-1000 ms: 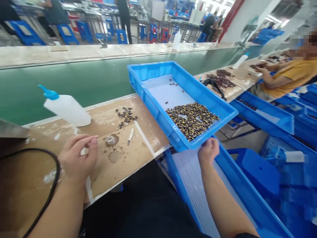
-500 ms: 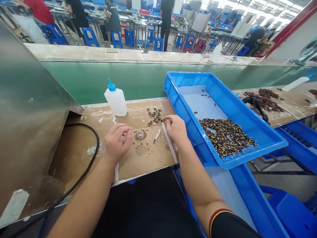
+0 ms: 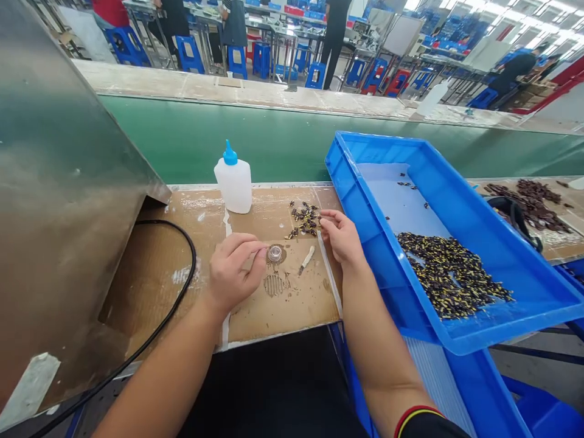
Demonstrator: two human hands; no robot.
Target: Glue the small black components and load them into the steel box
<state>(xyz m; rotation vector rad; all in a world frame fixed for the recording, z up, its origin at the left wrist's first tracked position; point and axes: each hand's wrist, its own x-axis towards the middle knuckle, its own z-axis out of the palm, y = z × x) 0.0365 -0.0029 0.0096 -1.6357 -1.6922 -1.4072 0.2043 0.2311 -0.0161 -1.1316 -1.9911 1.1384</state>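
My left hand [image 3: 239,267] is closed in a pinch just left of a small clear round dish [image 3: 274,254] on the brown work board. Whatever lies between those fingertips is too small to make out. Thumb and fingers of my right hand [image 3: 341,236] come together around a small dark piece at the right edge of a loose pile of small black-and-yellow pieces [image 3: 305,220]. A white-handled knife [image 3: 307,260] lies below that pile. Behind my left hand stands a white squeeze bottle [image 3: 235,185] with a blue nozzle cap.
A large blue tray [image 3: 378,255] at the right holds many similar pieces on white sheeting. At the left are a metal housing [image 3: 68,182] and a black cable [image 3: 189,286]. A green belt [image 3: 283,146] runs behind the board. Reddish-brown pieces [image 3: 531,201] lie beyond the tray.
My right hand has left the blue tray's near corner and come to the small pile. My left hand stays pinched, now close beside the dish. The view has swung left.
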